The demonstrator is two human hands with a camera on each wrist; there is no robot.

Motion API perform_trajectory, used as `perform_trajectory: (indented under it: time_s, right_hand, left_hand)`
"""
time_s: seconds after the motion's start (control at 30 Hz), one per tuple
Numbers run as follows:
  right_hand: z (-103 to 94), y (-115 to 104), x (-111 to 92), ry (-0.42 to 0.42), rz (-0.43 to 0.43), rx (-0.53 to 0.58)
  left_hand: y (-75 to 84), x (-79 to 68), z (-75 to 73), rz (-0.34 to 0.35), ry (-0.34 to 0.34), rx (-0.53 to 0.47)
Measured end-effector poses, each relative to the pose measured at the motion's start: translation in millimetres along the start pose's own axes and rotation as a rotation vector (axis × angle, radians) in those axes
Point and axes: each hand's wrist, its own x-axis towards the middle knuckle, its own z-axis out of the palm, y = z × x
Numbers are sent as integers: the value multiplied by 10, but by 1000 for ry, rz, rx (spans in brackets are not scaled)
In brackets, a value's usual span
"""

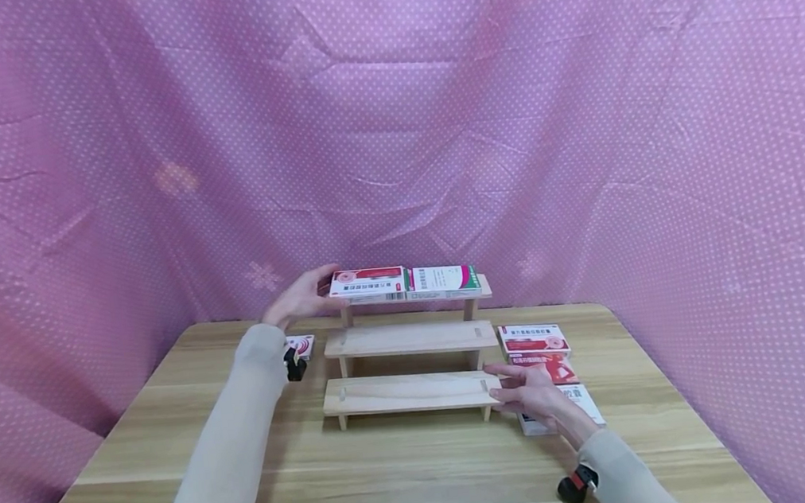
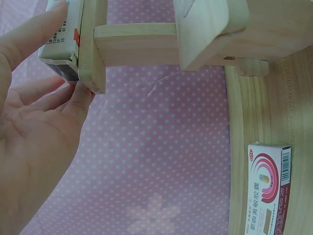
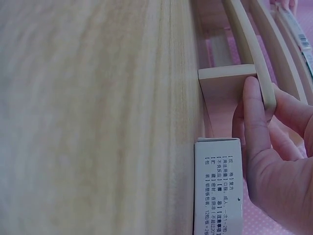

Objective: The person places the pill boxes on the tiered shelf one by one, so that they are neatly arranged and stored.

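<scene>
A three-step wooden display stand stands on the table. On its top step lie two medicine boxes side by side, a red-and-white one and a white one with green and magenta. My left hand grips the left end of the red-and-white box, thumb on one face, other fingers near the step's end. My right hand pinches the right end of the lowest step between thumb and fingers. The middle step bears nothing.
Right of the stand lie a red-and-white medicine box, a red one and a white one, partly behind my right hand. Another box lies on the table at the left. Pink dotted cloth hangs behind.
</scene>
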Motion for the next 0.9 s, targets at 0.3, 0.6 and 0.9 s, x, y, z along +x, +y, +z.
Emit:
perform_trajectory:
  time_s: [0.3,0.6,0.9]
  right_hand:
    - [-1,-1,20,-10,-8,2]
    - [19,-5,17,16,10,-4]
    - [6,14,42,17,2,12]
  left_hand:
    - [-20,17,10,29,-3,-53]
    - [-134,-34,0,42,13,-164]
    - [-236,-126,-15,57,54,-224]
